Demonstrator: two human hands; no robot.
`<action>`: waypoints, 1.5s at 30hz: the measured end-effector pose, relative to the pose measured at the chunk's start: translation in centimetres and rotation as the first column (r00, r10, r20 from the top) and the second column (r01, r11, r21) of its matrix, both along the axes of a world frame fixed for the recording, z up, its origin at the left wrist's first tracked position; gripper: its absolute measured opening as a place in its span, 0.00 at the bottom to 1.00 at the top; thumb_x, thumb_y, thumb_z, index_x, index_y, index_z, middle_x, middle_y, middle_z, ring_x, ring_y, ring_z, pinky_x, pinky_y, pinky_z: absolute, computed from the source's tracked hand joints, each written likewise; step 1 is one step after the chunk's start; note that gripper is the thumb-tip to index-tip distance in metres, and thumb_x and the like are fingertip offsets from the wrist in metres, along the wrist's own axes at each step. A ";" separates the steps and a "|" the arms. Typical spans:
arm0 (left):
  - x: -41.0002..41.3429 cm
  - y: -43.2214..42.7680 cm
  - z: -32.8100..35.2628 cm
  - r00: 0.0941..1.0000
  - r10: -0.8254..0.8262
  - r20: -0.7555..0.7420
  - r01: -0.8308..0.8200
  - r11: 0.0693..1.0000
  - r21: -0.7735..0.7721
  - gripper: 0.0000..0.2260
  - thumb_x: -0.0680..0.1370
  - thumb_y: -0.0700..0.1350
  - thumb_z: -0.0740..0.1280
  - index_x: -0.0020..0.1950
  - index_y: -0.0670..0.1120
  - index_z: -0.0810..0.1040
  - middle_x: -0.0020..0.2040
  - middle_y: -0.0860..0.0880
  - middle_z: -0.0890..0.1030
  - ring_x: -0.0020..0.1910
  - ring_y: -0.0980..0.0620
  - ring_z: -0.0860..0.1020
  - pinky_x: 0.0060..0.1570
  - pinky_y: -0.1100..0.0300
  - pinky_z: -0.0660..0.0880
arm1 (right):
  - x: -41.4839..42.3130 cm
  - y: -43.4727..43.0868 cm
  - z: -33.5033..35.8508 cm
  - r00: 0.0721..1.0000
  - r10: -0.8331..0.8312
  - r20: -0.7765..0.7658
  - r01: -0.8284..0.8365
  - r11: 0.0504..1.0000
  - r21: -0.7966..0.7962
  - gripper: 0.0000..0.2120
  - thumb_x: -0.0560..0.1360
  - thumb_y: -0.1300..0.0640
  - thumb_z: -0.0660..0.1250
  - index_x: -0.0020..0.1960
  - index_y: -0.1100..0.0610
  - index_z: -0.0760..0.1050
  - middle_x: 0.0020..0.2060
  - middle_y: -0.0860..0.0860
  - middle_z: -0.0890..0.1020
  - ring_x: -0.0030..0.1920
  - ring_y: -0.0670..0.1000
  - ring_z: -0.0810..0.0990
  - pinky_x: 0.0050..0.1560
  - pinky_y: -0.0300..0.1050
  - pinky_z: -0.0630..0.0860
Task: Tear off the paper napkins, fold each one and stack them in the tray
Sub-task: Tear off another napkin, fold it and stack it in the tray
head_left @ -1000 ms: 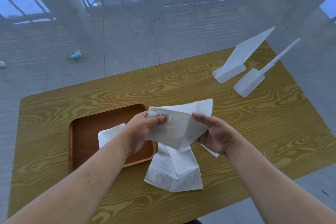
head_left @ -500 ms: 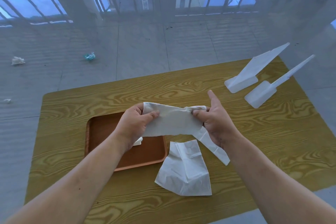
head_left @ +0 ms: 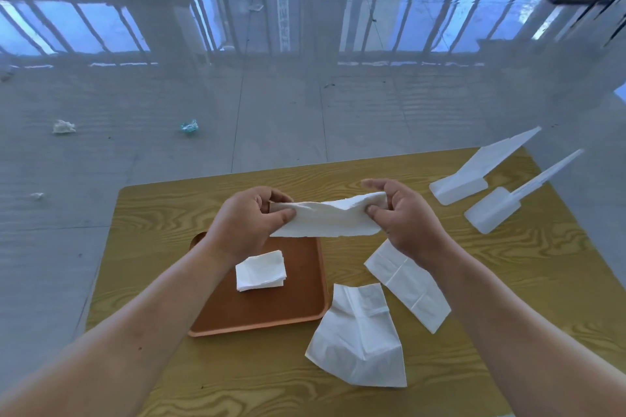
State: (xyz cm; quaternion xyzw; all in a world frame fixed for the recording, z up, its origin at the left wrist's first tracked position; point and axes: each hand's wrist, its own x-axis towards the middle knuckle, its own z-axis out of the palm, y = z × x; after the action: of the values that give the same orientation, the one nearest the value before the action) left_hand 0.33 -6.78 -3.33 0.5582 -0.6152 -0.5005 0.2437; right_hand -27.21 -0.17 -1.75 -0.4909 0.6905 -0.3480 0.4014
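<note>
1. Folding step in hand: the left hand (head_left: 252,225) and right hand (head_left: 404,218) each pinched one end of a paper napkin (head_left: 330,218), held in the air at the centre of the frame, above the far edge of the tray (head_left: 306,306).
2. The napkin appeared doubled lengthwise into a narrow band; the fold looked incomplete.
3. A stack of folded napkins (head_left: 261,270) lay inside the brown tray, lower centre.
4. Two unfolded napkins, one (head_left: 360,337) just right of the tray and another (head_left: 408,284) beyond it, lay on the wooden surface (head_left: 176,210), awaiting folding.
5. Next move, as judged: bring the ends together, press the crease, then lower the square squarely onto the stack.
</note>
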 end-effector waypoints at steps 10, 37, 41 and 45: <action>0.4 -0.1 3.6 0.977 -0.133 0.168 0.165 0.968 -0.190 0.08 0.76 0.53 0.76 0.39 0.56 0.81 0.46 0.65 0.83 0.47 0.64 0.80 0.48 0.66 0.73 | 2.2 0.4 0.0 0.868 -0.116 -0.482 0.060 0.990 -0.131 0.24 0.79 0.48 0.71 0.72 0.55 0.72 0.63 0.54 0.78 0.67 0.57 0.74 0.71 0.53 0.68; 1.1 0.8 2.6 0.973 -0.079 -0.216 0.169 0.883 0.439 0.38 0.67 0.52 0.85 0.72 0.47 0.74 0.58 0.43 0.88 0.59 0.45 0.86 0.61 0.47 0.82 | 5.6 -1.6 -0.2 0.624 -0.226 0.748 -0.114 0.921 0.373 0.19 0.82 0.55 0.69 0.71 0.63 0.78 0.65 0.63 0.84 0.67 0.66 0.82 0.66 0.65 0.80; 0.3 1.7 1.5 0.946 0.064 -0.319 0.082 0.902 0.424 0.27 0.73 0.38 0.79 0.70 0.45 0.75 0.51 0.39 0.89 0.49 0.45 0.89 0.43 0.55 0.85 | 6.0 -1.5 -0.1 0.672 -0.216 0.709 -0.110 0.917 0.383 0.19 0.83 0.54 0.69 0.70 0.61 0.78 0.65 0.63 0.84 0.66 0.66 0.82 0.68 0.65 0.78; 0.2 1.8 0.4 0.941 0.175 -0.289 -0.074 0.941 0.329 0.32 0.76 0.38 0.78 0.75 0.53 0.67 0.48 0.37 0.88 0.46 0.49 0.88 0.42 0.59 0.83 | 6.9 -0.6 -0.9 0.742 -0.163 0.651 -0.069 0.947 0.315 0.41 0.78 0.63 0.75 0.84 0.54 0.57 0.68 0.63 0.81 0.62 0.63 0.85 0.59 0.60 0.83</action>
State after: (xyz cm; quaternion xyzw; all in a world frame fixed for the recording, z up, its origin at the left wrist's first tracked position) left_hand 0.56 -4.99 -2.93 0.5414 -0.4440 -0.6575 0.2781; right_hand -20.28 -0.82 -2.68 -0.2440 0.5594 -0.3945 0.6869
